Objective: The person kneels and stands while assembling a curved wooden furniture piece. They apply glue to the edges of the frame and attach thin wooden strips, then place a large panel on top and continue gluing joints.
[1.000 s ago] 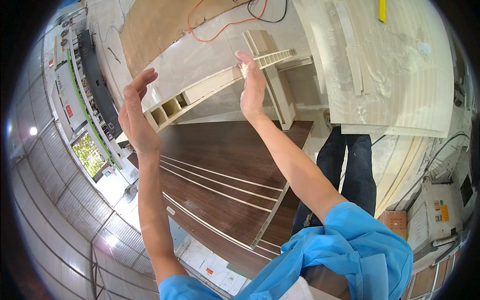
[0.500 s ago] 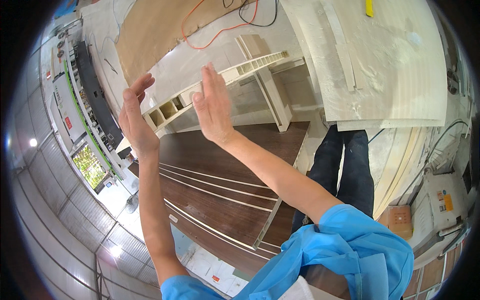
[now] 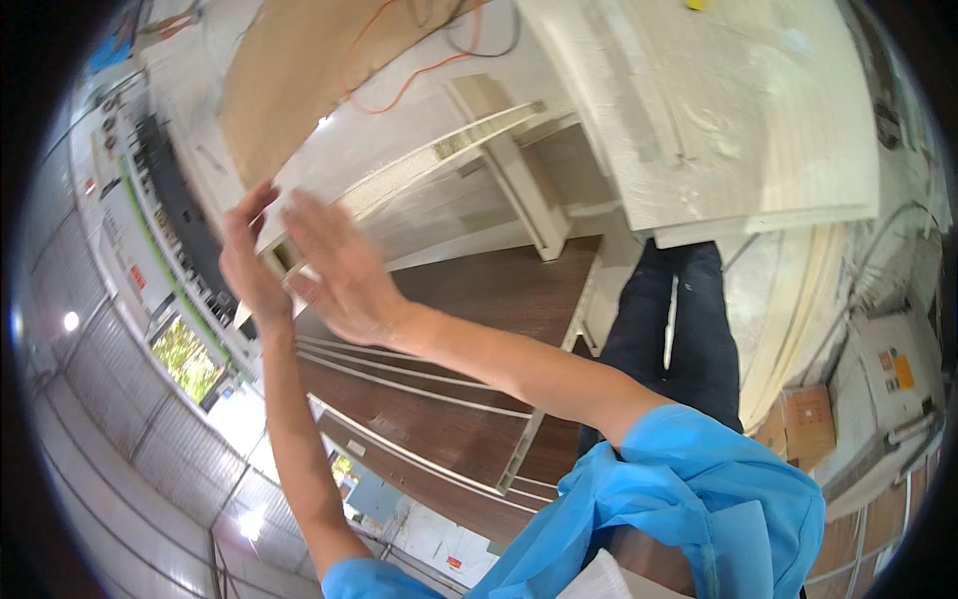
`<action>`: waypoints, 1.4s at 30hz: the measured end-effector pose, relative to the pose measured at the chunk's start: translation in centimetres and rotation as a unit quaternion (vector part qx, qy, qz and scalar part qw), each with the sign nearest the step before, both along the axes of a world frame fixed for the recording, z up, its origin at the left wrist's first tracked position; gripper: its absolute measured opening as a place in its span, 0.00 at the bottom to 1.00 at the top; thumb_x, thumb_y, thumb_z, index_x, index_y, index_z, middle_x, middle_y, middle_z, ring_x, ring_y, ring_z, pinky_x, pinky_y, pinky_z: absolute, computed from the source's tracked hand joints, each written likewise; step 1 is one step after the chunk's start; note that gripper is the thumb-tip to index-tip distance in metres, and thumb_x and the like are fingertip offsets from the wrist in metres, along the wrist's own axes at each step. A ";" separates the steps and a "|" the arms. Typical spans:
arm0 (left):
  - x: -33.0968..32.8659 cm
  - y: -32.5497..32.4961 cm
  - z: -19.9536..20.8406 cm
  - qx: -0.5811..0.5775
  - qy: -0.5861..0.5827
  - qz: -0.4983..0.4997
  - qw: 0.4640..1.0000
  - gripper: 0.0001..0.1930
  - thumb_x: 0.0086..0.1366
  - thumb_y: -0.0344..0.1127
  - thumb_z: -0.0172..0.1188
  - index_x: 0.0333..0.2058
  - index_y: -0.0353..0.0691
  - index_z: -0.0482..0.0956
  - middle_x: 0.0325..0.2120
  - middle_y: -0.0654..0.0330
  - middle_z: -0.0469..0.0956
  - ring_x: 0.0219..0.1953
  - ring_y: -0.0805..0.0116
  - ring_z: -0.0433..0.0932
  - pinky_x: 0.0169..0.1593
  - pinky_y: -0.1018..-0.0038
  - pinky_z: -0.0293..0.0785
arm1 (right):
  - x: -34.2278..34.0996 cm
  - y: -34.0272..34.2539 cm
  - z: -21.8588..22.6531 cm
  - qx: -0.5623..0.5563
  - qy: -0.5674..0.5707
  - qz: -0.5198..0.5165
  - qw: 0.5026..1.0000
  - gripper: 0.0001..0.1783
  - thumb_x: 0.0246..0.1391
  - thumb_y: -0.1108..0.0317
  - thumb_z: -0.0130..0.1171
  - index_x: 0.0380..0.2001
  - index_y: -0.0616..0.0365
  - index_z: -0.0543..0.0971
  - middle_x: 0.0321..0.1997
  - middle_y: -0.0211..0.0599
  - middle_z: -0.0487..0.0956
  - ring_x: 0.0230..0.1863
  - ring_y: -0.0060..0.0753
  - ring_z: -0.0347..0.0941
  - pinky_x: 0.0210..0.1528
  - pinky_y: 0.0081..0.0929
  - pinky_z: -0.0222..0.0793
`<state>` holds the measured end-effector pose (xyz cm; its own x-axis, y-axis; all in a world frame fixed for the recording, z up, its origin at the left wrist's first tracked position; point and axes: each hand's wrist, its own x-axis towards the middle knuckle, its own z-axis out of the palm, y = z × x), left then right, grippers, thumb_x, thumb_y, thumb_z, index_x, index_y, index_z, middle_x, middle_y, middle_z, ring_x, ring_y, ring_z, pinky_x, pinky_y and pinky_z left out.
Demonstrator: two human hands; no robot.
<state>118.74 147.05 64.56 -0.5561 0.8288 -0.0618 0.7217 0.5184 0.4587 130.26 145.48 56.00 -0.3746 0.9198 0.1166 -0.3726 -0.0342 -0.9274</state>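
My left hand (image 3: 254, 265) is raised at the left, fingers apart and holding nothing. Close beside it, my right hand (image 3: 344, 275) is open too, its stretched fingers smeared by motion; I cannot tell whether the hands touch. Both are nearest the left end of a long, pale hollow-core panel (image 3: 399, 172), and the right hand hides part of it. Pale upright boards (image 3: 524, 185) stand at this panel's right end. Below the hands lie several dark brown wood-grain panels (image 3: 499, 290) with pale edges, stacked and partly covered by my right forearm.
A pale, dusty worktop (image 3: 738, 130) stands at the far right. A brown sheet (image 3: 274, 85) and an orange cable (image 3: 404, 95) lie on the floor beyond. At the right are a cardboard box (image 3: 806, 419) and a grey-white machine (image 3: 883, 369). A long machine (image 3: 175, 200) stands at the left.
My right hand has moved left and come close to my left hand. The left hand has shifted slightly left and down. The view has tilted a little.
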 end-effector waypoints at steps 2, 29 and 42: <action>-0.5 -0.3 0.1 -0.011 0.011 -0.020 1.000 0.26 0.80 0.46 0.37 0.57 0.36 0.81 0.53 0.54 0.82 0.59 0.62 0.77 0.67 0.62 0.66 | 1.9 0.7 -0.8 -0.010 0.040 0.019 0.999 0.37 0.73 0.50 0.48 0.73 0.65 0.59 0.78 0.63 0.54 0.78 0.68 0.51 0.77 0.56 0.48; 0.9 0.7 0.8 -0.038 -0.017 0.004 0.999 0.31 0.80 0.55 0.38 0.54 0.35 0.83 0.49 0.55 0.84 0.56 0.63 0.77 0.64 0.66 0.64 | 45.7 41.9 -45.4 0.013 -0.654 -0.203 0.729 0.48 0.47 0.42 0.77 0.62 0.66 0.72 0.56 0.52 0.81 0.52 0.53 0.81 0.56 0.43 0.75; 0.9 0.4 0.4 0.010 0.019 0.013 1.000 0.27 0.78 0.54 0.43 0.51 0.40 0.85 0.44 0.55 0.86 0.52 0.59 0.78 0.59 0.67 0.69 | 17.7 27.6 -5.9 0.484 -0.324 0.290 0.759 0.28 0.46 0.63 0.75 0.53 0.51 0.79 0.44 0.35 0.78 0.48 0.41 0.75 0.50 0.38 0.74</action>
<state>119.66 147.48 64.93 -0.5791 0.8149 -0.0241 0.7251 0.5284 0.4417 147.92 173.03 50.08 -0.9511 0.1793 0.2514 -0.0097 0.7964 -0.6047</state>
